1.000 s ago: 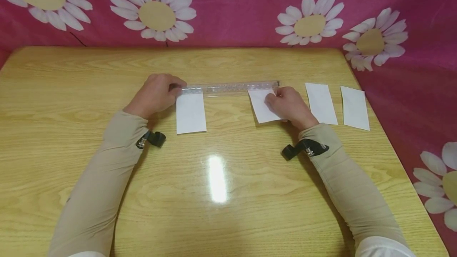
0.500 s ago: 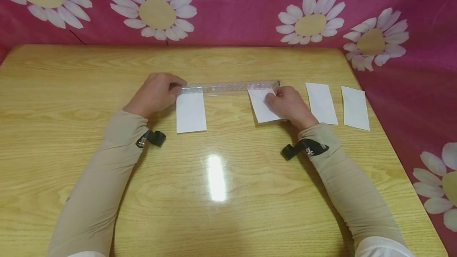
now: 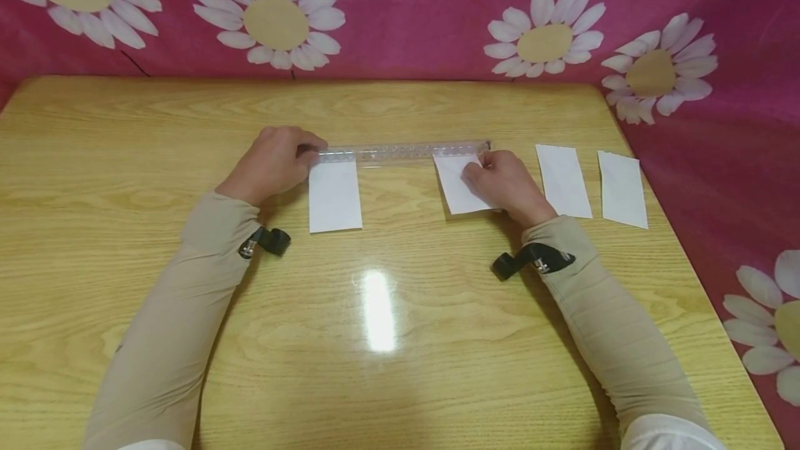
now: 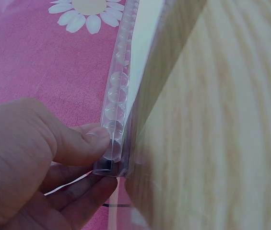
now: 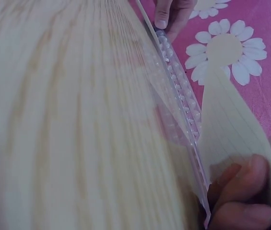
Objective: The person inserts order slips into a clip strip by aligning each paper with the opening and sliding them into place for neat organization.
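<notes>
A long clear plastic case (image 3: 400,153), with a row of clear round beads inside, lies across the middle of the table. My left hand (image 3: 271,164) pinches its left end; in the left wrist view the thumb (image 4: 94,139) presses on the case's face and the fingers sit behind. One white paper slip (image 3: 335,198) reaches toward me from beneath that end. My right hand (image 3: 505,185) holds a second slip (image 3: 455,186) near the case's right end, with the slip's top edge along the case. In the right wrist view this faintly lined paper (image 5: 236,129) bends over the fingers.
Two more white slips, a nearer one (image 3: 565,182) and an outer one (image 3: 623,189), lie right of my right hand. The wood-grain table (image 3: 400,394) ends at a pink cloth (image 3: 412,12) with daisies behind and to the right. Wrist cameras jut from both sleeves.
</notes>
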`<state>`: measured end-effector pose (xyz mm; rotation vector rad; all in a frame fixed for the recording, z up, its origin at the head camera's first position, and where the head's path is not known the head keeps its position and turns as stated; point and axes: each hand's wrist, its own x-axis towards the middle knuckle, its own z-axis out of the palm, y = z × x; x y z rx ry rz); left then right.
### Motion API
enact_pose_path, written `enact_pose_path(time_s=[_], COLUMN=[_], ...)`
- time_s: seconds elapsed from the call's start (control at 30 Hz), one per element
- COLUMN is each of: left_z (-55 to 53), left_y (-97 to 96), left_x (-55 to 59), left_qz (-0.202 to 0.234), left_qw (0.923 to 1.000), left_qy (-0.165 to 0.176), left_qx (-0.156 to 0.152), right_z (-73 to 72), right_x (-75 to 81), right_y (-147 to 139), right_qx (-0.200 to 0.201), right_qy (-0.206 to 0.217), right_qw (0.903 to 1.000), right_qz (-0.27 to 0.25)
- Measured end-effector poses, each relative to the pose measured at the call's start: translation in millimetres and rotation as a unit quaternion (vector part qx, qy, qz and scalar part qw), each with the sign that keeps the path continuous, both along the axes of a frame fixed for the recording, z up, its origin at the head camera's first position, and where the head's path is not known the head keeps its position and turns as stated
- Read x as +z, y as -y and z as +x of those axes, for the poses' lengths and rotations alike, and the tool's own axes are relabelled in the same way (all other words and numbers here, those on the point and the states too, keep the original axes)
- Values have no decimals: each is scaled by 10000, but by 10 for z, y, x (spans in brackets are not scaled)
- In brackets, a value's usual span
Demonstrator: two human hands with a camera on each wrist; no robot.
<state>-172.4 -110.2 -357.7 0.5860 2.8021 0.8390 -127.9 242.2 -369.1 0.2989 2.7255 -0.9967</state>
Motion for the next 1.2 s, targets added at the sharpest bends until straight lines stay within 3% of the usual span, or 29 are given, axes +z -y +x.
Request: enact_pose_path(time_s=[1.2], left_z=[-14], left_y=[11], left_x=[11], left_qz=[-6], left_qw=[10000], left_qy=[86], left_qx=[-4], right_z=[3], right_x=[24], right_y=[56], right_qx=[138], right_qy=[172], right_qw=[9997], right_qz=[-109])
